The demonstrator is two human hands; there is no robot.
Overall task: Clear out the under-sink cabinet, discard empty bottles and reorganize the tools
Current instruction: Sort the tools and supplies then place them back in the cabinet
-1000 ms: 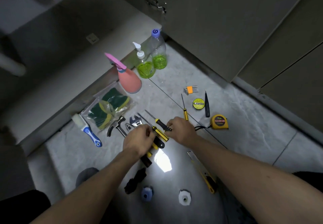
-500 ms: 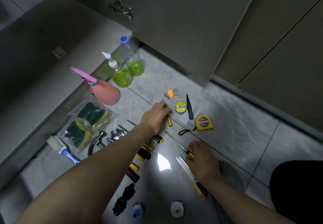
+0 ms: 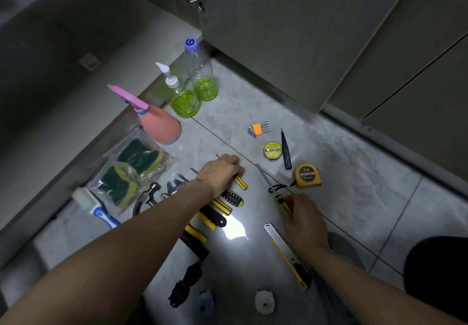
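Head view: tape measure (image 3: 307, 174) reads "2m"; both hands' grips hold screwdrivers.

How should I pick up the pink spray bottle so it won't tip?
Grip the pink spray bottle at its narrow neck, just under the trigger head, coming from above and the right. It stands upright and widens toward the base; sponges crowd its left side.

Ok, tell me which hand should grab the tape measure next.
Right. The right hand lies nearer the tape measure, though it holds a screwdriver. The left hand rests on another screwdriver, farther off.
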